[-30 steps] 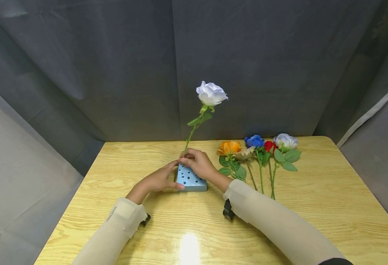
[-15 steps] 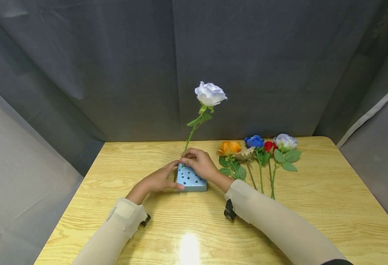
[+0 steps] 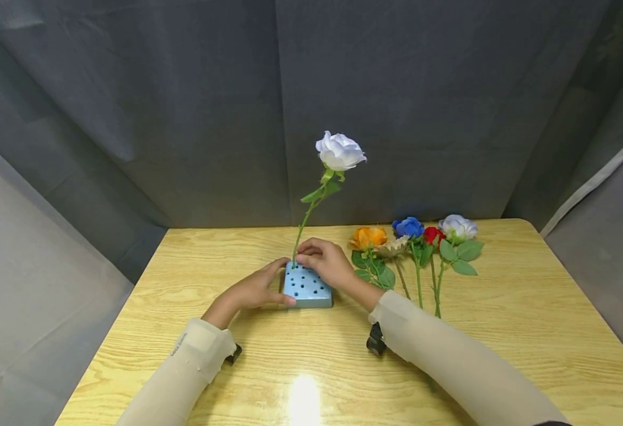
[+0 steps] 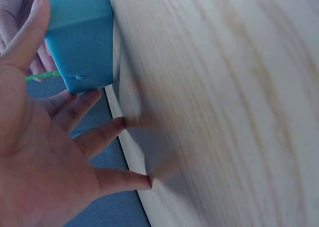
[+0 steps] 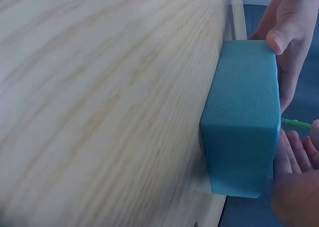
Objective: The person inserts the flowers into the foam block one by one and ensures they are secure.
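Observation:
A white artificial rose (image 3: 339, 151) leans slightly right, its green stem (image 3: 304, 225) standing in a hole near the back left corner of a light blue block (image 3: 308, 290) with several holes. My left hand (image 3: 258, 288) holds the block from the left, thumb at the front corner and fingertips at the back. In the left wrist view, two fingers touch the blue block (image 4: 82, 42) while the others are spread, their tips on the table. Beside the stem, just right of it, is my right hand (image 3: 332, 266), its loosely bent fingers apart from the stem.
Right of the hands lie an orange flower (image 3: 368, 238), a beige flower (image 3: 393, 247), a blue flower (image 3: 409, 227), a red flower (image 3: 433, 235) and a pale lilac flower (image 3: 458, 227). Grey cloth (image 3: 210, 118) hangs behind the wooden table (image 3: 529, 307).
My right hand has let go of the stem and shifted slightly right, baring the stem's base at the block. The rose stays standing. My left hand has not moved.

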A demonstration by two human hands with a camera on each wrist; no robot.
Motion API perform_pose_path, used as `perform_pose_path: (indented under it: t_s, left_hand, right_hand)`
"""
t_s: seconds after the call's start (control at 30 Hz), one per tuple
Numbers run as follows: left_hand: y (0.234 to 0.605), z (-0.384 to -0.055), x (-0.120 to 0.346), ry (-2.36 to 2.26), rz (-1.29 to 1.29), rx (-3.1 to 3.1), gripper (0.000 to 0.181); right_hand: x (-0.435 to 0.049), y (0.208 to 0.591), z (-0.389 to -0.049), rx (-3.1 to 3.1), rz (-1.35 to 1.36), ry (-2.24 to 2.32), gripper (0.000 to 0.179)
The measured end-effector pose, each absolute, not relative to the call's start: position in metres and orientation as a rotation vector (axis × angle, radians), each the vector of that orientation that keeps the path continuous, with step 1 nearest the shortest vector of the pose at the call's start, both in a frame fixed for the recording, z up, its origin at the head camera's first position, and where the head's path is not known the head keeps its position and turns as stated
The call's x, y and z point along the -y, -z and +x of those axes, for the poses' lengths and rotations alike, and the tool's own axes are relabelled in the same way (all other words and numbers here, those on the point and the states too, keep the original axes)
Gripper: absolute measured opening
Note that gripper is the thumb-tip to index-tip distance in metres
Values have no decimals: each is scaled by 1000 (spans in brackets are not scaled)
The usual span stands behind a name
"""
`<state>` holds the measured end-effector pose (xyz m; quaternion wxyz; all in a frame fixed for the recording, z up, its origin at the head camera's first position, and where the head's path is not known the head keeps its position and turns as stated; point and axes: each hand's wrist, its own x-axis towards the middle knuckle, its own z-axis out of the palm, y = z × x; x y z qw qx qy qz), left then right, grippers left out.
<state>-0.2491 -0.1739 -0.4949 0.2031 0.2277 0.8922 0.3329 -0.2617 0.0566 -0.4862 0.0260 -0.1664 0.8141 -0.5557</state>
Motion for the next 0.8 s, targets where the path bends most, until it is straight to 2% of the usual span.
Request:
perform_pose_path:
  t_s: [0.8]
  left_hand:
    - [497,-248,172,-930,605,-2510,113]
  right_hand:
    - [-91,487,-246,-2474,-533,1804,24]
